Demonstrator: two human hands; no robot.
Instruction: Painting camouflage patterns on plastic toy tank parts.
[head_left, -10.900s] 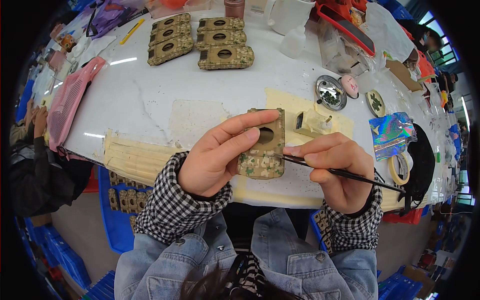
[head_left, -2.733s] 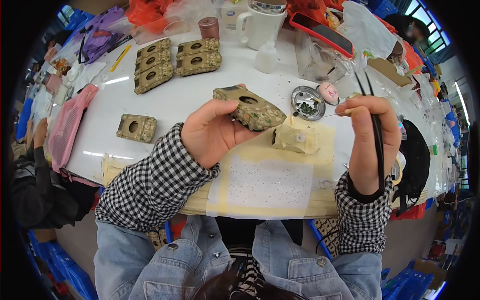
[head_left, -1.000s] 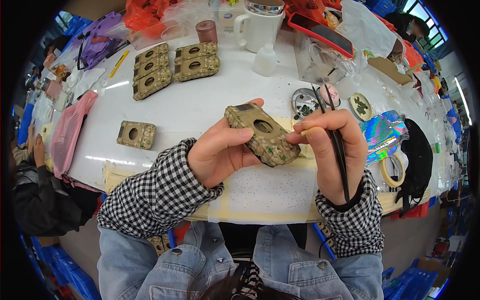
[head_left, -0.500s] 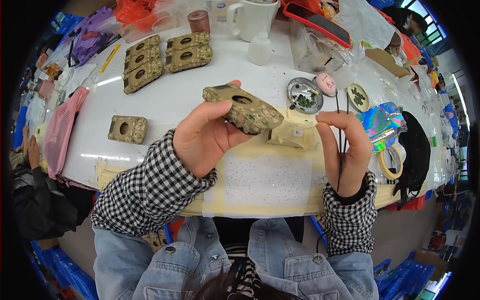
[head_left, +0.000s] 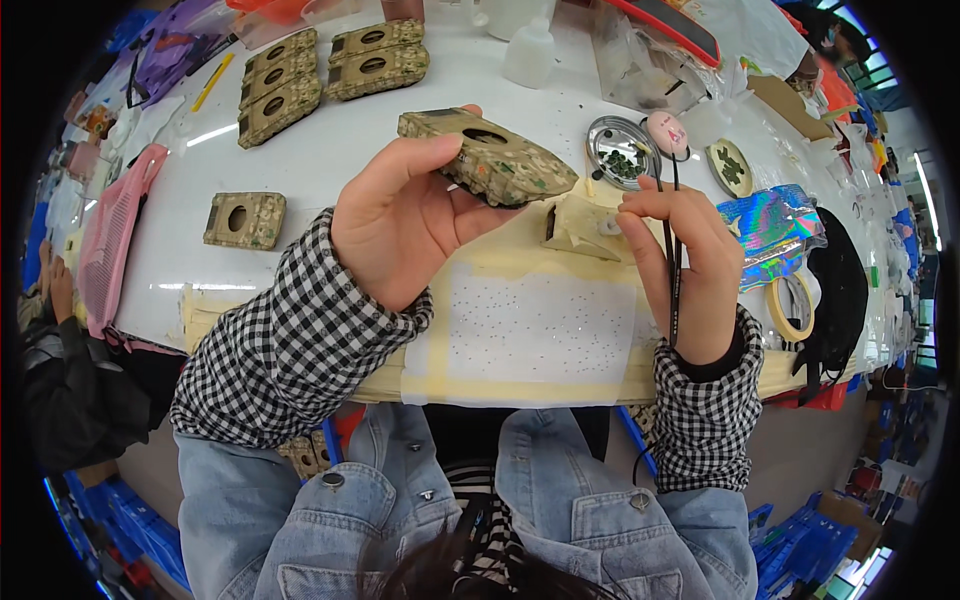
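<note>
My left hand (head_left: 385,225) grips a camouflage-patterned toy tank hull (head_left: 520,165), tilted, its round top hole facing up. The thumb presses on its rear edge. To the right, my right hand (head_left: 695,260) is pinched over a block wrapped in cream tape (head_left: 578,232). A white dab (head_left: 609,226) sits on that block, right by the fingertips. A thin needle-like stick showed between these fingers a moment earlier; now it hardly shows. Below both hands lies a white sheet (head_left: 540,320) scattered with tiny specks.
Several matching hulls (head_left: 280,95) stand at the back left; a single one (head_left: 245,220) lies nearer. A metal dish (head_left: 592,150) of green bits, a pink round piece (head_left: 667,132), a tape roll (head_left: 776,308) and a white bottle (head_left: 529,55) are around. Black cords (head_left: 677,250) hang before my right hand.
My right fingertips have come closer to the white dab on the taped block. The left hand still holds the hull. The whole view has shifted slightly.
</note>
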